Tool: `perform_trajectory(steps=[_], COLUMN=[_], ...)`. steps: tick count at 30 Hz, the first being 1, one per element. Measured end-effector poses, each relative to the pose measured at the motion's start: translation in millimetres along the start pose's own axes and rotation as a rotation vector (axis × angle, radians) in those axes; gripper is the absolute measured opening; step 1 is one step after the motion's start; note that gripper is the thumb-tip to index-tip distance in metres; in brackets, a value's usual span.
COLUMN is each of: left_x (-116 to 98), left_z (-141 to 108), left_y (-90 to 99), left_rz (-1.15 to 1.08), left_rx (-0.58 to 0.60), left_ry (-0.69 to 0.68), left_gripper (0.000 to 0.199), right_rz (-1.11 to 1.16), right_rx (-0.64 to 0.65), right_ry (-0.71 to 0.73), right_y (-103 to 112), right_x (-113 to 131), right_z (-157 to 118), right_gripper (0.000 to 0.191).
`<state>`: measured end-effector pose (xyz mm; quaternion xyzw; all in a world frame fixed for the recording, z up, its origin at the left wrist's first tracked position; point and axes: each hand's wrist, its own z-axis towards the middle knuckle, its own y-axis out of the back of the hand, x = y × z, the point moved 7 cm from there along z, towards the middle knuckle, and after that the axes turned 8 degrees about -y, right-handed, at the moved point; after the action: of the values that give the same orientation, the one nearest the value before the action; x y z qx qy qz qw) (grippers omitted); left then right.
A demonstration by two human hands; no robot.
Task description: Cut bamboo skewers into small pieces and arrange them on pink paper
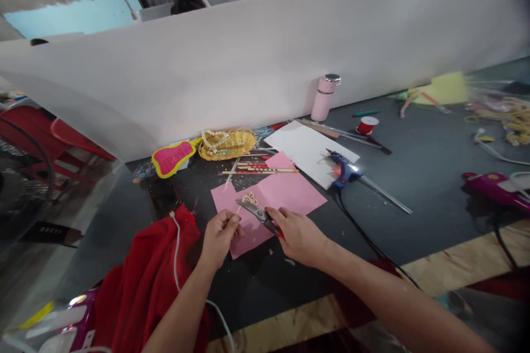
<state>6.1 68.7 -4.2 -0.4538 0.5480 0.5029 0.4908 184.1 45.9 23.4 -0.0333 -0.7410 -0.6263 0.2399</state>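
My left hand point(221, 236) pinches a thin pale stick point(238, 210) upright over pink paper point(285, 194). Closed round the red handles of metal cutters point(261, 216), my right hand point(298, 235) sits just to the right. The cutter blades reach leftward to the top of the stick. Behind the blades, a small heap of short pale pieces point(249, 198) lies on the paper. Several red and pale sticks point(260, 168) lie beyond it.
A blue glue gun point(344, 170) rests by white paper point(308, 149), its cord running to the front edge. Behind are a wicker basket point(232, 144) and a pink bottle point(323, 100). Red cloth point(144, 265) and a phone point(164, 196) lie left. A white partition point(248, 66) stands behind.
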Motion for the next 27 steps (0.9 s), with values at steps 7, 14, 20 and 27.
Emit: perform_trajectory(steps=[7,14,20,27], left_x=[-6.1,-2.7,-4.9,3.7], left_z=[-1.2,-2.1,-4.6,-1.0], left_y=[1.9,-6.0,-15.7,-7.4], left_rz=[-0.013,-0.262,-0.468,-0.226], left_rx=[0.0,0.077,0.2,0.069], left_ry=[-0.063,0.067,0.157,0.13], left_gripper=[0.026,0.029,0.034,0.033], right_rz=[0.18,0.168,0.179,0.034], right_rx=[0.018,-0.037,-0.022,-0.016], right_ry=[0.089,0.135,0.186,0.023], right_y=[6.0,9.6,9.8,0.1], right_x=[1.4,-0.9,1.7,1.4], right_z=[-2.5,2.5,3.1,1.7], right_gripper=[0.051,0.063,0.063,0.055])
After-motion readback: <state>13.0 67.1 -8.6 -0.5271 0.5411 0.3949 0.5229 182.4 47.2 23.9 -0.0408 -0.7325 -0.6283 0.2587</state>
